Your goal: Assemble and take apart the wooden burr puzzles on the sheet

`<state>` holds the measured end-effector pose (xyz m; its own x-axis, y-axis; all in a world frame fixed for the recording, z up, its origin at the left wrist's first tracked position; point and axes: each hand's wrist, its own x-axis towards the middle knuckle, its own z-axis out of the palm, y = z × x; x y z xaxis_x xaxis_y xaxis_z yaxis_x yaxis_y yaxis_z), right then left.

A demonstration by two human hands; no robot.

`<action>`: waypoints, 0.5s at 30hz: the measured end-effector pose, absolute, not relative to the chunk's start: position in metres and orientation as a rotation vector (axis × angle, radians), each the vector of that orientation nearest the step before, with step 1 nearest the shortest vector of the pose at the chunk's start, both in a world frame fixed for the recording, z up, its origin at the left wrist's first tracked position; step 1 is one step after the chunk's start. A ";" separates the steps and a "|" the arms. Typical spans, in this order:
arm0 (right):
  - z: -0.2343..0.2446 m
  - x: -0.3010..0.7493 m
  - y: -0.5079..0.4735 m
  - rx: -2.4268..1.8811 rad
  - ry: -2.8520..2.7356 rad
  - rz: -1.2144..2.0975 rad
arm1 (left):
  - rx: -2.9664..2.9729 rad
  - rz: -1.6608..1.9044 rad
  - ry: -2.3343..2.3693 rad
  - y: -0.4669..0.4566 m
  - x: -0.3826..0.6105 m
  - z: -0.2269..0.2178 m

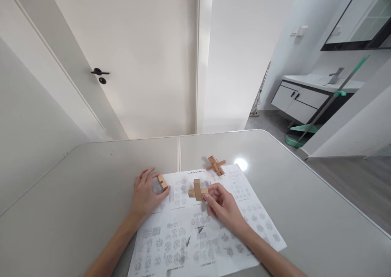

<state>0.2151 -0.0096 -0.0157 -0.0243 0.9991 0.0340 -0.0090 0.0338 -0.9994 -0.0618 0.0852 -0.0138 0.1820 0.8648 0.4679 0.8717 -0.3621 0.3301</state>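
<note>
My right hand [224,205] pinches one end of a light wooden burr puzzle assembly [197,191], a cross of interlocked sticks, above the printed sheet. My left hand [148,193] curls around a notched wooden puzzle piece [162,182] at the sheet's upper left edge. Thumb and index finger lie at opposite ends of this piece, and its notch faces the middle of the sheet. Part of its far side is hidden by the fingers. Under both hands lies a white instruction sheet [183,212] with rows of small grey diagrams.
Beyond the sheet's top edge rests another cross-shaped wooden puzzle [216,165]. A seam crosses the pale table [91,212]. Behind it stands a white door with a black handle [100,71]. To the right are a sink cabinet [301,97] and a green dustpan [295,141].
</note>
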 end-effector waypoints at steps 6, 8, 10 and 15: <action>-0.012 0.218 -0.005 -1.101 -1.113 1.304 | -2.361 -0.895 -1.787 0.083 -0.060 -0.014; -0.011 0.219 -0.004 -1.073 -1.095 1.341 | -2.441 -0.931 -1.679 0.078 -0.054 -0.007; -0.010 0.218 -0.005 -1.055 -1.098 1.376 | -2.605 -0.971 -1.483 0.069 -0.046 0.000; -0.010 0.211 -0.011 -0.967 -1.170 1.480 | -2.923 -0.932 -1.140 0.041 -0.023 0.008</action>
